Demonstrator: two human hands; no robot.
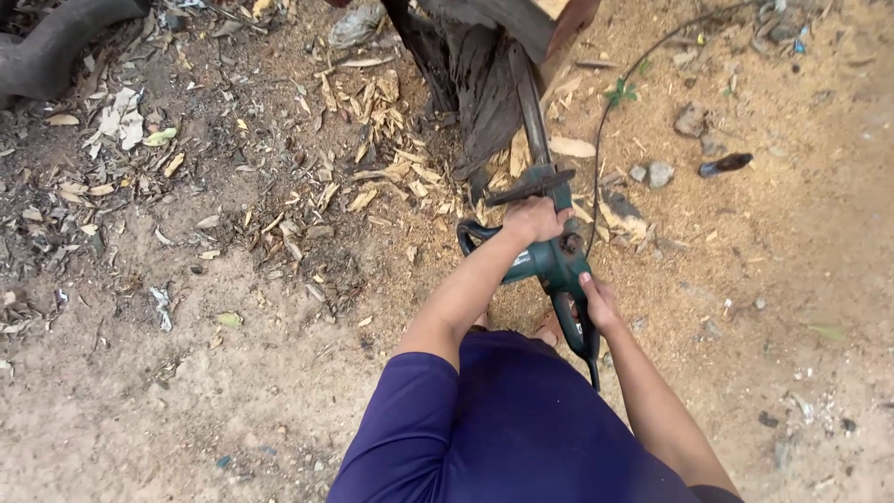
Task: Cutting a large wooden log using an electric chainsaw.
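- One green electric chainsaw with a dark guide bar (549, 244) is held low over the ground, its bar pointing away from the person and laid against a dark, weathered chunk of tree wood (489, 84) at the top of the view.
- The bar is seen lying along the right side of the wood, its tip hidden up against the pale cut face near the frame's edge; how deep it sits in the wood cannot be told.
- The left hand (533, 220) is closed around the saw's front loop handle, just behind the hand guard.
- The right hand (596, 303) is wrapped around the rear grip, close to the person's body.
- A thin black power cord (605, 121) is seen curving from the saw's body up and to the right across the ground.
- Many pale wood chips and splinters (372, 140) are scattered just left of and below the wood, and fine light sawdust (652, 270) is spread under and to the right of the saw, so a good deal of cutting is judged to be done already.
- The wood is still one large dark mass, so the work is judged unfinished.
- A few grey stones (691, 119) and a small dark bottle-like object (724, 165) lie to the right on the sandy earth (140, 419).
- A thick dark curved limb (56, 47) lies at the upper left corner, well apart from the saw.
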